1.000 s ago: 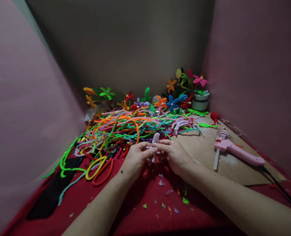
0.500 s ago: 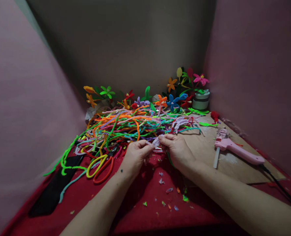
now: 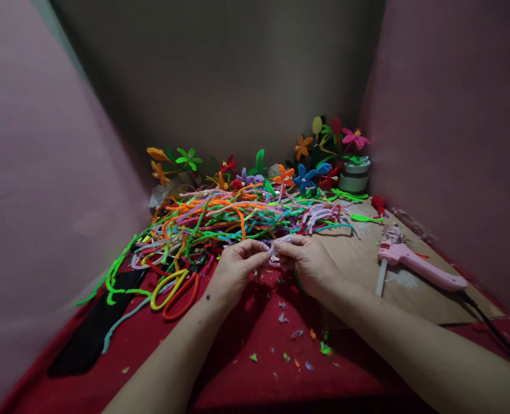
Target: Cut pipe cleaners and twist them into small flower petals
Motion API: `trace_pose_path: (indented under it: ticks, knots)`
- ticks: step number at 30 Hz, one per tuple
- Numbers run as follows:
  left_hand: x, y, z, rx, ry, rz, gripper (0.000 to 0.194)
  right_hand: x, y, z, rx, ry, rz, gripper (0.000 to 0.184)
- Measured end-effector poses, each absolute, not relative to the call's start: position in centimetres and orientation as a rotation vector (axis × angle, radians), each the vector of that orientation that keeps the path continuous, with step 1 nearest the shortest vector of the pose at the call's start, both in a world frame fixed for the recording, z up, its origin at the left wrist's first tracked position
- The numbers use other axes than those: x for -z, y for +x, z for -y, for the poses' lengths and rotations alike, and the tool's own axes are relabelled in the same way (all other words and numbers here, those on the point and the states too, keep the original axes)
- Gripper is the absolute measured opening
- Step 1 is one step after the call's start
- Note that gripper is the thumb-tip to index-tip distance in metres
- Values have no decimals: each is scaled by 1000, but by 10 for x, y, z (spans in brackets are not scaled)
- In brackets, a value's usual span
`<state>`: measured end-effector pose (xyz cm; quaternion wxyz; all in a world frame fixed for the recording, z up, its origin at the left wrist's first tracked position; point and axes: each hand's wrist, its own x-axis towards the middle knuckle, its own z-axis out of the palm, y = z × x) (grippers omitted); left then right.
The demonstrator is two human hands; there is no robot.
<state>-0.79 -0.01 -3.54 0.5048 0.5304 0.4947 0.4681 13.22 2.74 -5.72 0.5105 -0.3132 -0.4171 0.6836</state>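
Observation:
Between my two hands is a small pale lilac piece of pipe cleaner [image 3: 286, 239], mostly covered by fingers. My left hand [image 3: 240, 265] pinches its left end between thumb and forefinger. On the other side, my right hand [image 3: 309, 261] grips it with the thumb laid across. White tips of pipe cleaner [image 3: 274, 260] show just below the pinch. Right behind the hands lies a big heap of coloured pipe cleaners [image 3: 220, 215]. Scissors with a yellow and a red handle loop [image 3: 181, 296] rest left of my left hand.
A pink glue gun [image 3: 422, 266] with a cord lies on a brown board [image 3: 367, 247] at the right. Pipe-cleaner flowers [image 3: 305, 178] and a small white pot [image 3: 353, 176] stand at the back. A black flat strip [image 3: 88, 339] is at left. Fluff scraps dot the red cloth [image 3: 237, 374].
The lilac piece stood upright between my fingers and now lies tilted toward the right, under my right thumb. My right hand has shifted and turned slightly. Both hands keep their pinch.

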Motion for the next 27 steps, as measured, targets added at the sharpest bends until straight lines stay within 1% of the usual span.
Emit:
trace_pose_path:
  ticks: [5, 9, 11, 13, 15, 17, 19, 21, 23, 25, 27]
  knots:
    - [36, -7, 0, -1149, 1232, -1180, 10, 57, 132, -26, -1693, -818, 1054, 11]
    - [36, -6, 1, -1137, 1256, -1174, 8, 55, 132, -24, -1646, -845, 1134, 17]
    - [38, -7, 2, -1151, 1336, -1195, 6, 53, 133, -24, -1670, -839, 1129, 17]
    - [40, -8, 2, -1204, 1587, -1250, 3, 51, 133, -24, -1730, -855, 1077, 15]
    - [42, -11, 3, -1221, 2058, -1254, 11, 51, 134, -25, -1793, -880, 1002, 12]
    - [43, -15, 3, -1144, 2525, -1159, 17, 51, 134, -26, -1837, -886, 943, 12]
    - [42, -17, 2, -1102, 2693, -1095, 19, 52, 134, -26, -1842, -866, 947, 15]
    - [39, -17, 2, -1174, 2470, -1190, 17, 51, 134, -27, -1802, -831, 1002, 18]
    - [34, -16, 2, -1193, 2002, -1275, 14, 50, 134, -26, -1716, -836, 1076, 19]
    - [31, -16, 1, -1102, 1563, -1243, 19, 47, 135, -25, -1601, -873, 1155, 17]
    - [30, -17, 0, -985, 1314, -1150, 24, 45, 135, -23, -1488, -894, 1251, 13]
